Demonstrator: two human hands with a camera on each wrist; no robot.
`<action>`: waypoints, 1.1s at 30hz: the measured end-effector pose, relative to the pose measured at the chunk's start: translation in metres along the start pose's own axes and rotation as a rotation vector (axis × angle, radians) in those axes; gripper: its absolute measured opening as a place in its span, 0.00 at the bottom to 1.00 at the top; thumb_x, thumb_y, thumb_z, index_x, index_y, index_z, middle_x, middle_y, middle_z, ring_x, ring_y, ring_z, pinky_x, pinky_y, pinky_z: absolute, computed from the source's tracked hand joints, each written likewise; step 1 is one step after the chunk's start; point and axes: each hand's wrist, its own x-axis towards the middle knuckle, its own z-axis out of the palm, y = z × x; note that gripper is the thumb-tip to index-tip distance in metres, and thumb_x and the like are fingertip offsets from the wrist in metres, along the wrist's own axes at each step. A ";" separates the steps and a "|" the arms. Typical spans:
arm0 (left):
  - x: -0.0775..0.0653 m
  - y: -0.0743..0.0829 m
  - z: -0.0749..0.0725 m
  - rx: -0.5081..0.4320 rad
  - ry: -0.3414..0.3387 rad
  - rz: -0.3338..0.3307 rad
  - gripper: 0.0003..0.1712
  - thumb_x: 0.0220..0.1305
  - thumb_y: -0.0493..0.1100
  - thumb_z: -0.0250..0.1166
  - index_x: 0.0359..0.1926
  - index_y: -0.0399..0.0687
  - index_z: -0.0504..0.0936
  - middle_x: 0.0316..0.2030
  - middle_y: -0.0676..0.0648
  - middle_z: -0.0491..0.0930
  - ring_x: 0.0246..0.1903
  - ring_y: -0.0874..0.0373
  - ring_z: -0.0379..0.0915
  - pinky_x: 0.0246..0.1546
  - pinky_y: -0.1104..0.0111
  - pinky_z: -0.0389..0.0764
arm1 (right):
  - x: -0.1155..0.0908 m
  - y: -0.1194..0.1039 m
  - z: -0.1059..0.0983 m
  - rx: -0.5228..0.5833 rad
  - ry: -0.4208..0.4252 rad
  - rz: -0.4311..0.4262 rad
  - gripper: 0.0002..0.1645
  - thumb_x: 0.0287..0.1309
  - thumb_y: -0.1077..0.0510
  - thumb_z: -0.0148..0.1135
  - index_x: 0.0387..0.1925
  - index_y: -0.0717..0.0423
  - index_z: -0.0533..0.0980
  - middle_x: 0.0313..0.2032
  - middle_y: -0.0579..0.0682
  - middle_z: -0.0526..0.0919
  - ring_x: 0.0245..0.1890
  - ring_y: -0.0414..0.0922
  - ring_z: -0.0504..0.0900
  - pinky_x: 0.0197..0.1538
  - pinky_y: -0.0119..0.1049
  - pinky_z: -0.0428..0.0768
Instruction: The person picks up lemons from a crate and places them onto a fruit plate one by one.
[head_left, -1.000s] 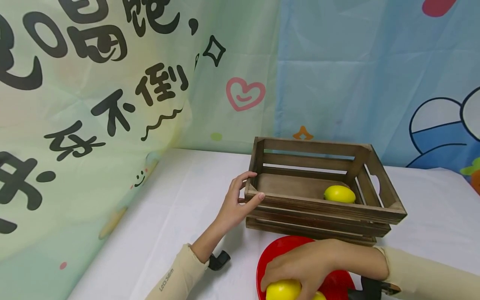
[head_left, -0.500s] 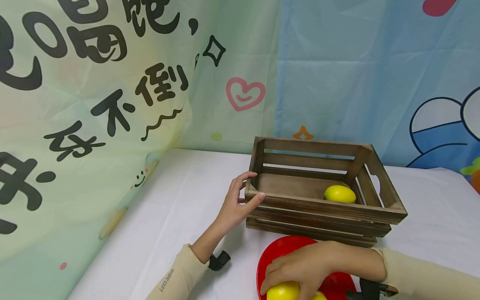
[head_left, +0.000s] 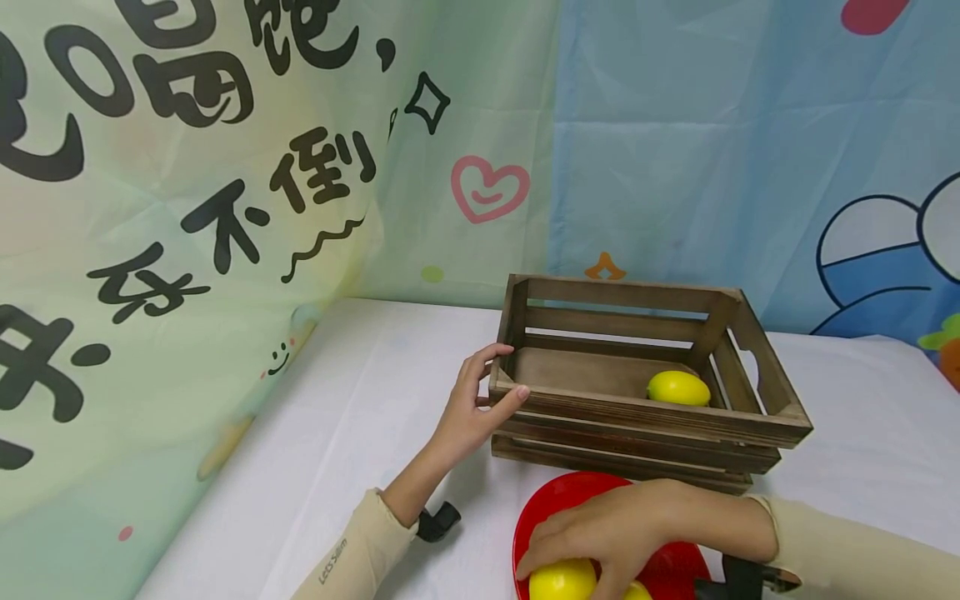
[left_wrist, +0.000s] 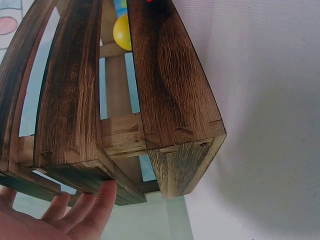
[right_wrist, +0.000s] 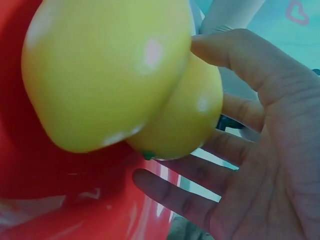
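Head view: left hand outstretched, grip on crate corner; right hand palm-down, grip around lemon

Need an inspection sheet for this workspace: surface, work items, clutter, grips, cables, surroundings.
Surface: white cloth, faint creases.
Work items: slatted wooden crate, one lemon inside toward its right end; red dish in front, partly out of frame, at least two lemons in it.
Clutter: nothing seen.
Grips: left hand holds the crate's front left corner; right hand has thumb and fingers around one dish lemon.
Cables: nothing seen.
Surroundings: printed fabric backdrop, black lettering, cartoon drawings.
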 end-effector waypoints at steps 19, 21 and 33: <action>-0.004 -0.001 0.003 0.003 -0.004 0.005 0.31 0.64 0.54 0.64 0.66 0.61 0.66 0.67 0.48 0.61 0.65 0.46 0.60 0.51 0.53 0.74 | -0.031 -0.027 -0.028 0.042 0.154 0.091 0.35 0.63 0.44 0.60 0.69 0.42 0.63 0.63 0.40 0.71 0.59 0.38 0.73 0.55 0.34 0.77; -0.004 0.000 0.003 0.001 -0.005 0.009 0.31 0.64 0.53 0.64 0.66 0.62 0.66 0.67 0.47 0.61 0.65 0.45 0.61 0.51 0.52 0.74 | -0.037 -0.031 -0.032 0.040 0.186 0.091 0.34 0.63 0.43 0.60 0.68 0.41 0.63 0.63 0.41 0.71 0.59 0.39 0.73 0.54 0.34 0.78; -0.001 0.001 -0.001 0.007 -0.001 0.016 0.32 0.64 0.55 0.63 0.66 0.61 0.65 0.68 0.48 0.60 0.65 0.45 0.58 0.53 0.49 0.72 | -0.081 -0.054 -0.065 -0.036 0.349 0.145 0.29 0.64 0.43 0.60 0.65 0.34 0.66 0.60 0.39 0.73 0.57 0.39 0.74 0.43 0.30 0.81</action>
